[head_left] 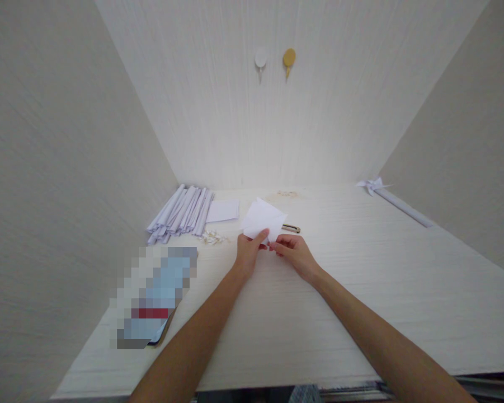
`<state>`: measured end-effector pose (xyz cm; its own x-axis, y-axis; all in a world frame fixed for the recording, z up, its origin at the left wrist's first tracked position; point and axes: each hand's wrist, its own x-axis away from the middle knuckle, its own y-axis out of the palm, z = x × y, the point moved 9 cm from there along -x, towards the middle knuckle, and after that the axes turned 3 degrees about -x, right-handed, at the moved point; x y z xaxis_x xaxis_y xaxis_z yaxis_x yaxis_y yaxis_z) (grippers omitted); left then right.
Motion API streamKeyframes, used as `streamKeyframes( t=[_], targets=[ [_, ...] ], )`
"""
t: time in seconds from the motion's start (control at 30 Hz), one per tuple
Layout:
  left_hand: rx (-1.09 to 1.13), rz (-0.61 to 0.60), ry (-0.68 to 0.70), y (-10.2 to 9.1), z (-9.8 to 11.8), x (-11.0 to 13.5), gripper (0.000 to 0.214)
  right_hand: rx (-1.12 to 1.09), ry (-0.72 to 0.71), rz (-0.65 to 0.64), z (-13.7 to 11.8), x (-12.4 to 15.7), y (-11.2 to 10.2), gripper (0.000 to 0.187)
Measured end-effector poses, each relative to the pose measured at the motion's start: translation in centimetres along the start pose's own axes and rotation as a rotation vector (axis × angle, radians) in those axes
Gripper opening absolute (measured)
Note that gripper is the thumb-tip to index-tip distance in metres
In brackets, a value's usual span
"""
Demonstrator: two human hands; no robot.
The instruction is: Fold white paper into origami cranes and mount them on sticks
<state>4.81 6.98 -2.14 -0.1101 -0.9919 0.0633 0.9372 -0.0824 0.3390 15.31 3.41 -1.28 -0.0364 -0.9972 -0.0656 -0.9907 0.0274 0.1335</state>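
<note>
My left hand [250,244] grips a folded white sheet of paper [262,215] from below, its thumb pressed on the front face. At the sheet's lower right corner, the fingertips of my right hand [291,250] are pinched together on the edge. The paper is held tilted above the table, and its underside is hidden. Just behind my right hand lies a slim cutter knife [291,228], partly covered by the sheet. To the left of the held paper rests a flat stack of white paper [224,211].
Rolled white paper tubes [184,210] are piled at the back left, near small pale bits [213,237]. A blurred-out phone-like device [163,296] lies front left. A paper pinwheel [373,184] on a paper stick [405,207] lies along the right wall. Two hooks [289,57] are on the back wall.
</note>
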Motion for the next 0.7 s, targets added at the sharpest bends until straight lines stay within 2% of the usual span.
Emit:
streamKeyframes(
  t=[0.3, 0.57, 0.7],
  targets=[
    [0.022, 0.015, -0.023, -0.04, -0.09, 0.02, 0.024, 0.004, 0.002, -0.031, -0.14, 0.10, 0.32, 0.015],
    [0.022, -0.011, -0.022, 0.12, -0.23, -0.13, 0.023, 0.052, -0.104, -0.032, -0.34, -0.14, 0.04, 0.011],
    [0.031, 0.008, -0.026, 0.01, -0.12, -0.05, 0.025, 0.087, -0.051, -0.058, -0.02, -0.09, 0.19, 0.012]
  ],
)
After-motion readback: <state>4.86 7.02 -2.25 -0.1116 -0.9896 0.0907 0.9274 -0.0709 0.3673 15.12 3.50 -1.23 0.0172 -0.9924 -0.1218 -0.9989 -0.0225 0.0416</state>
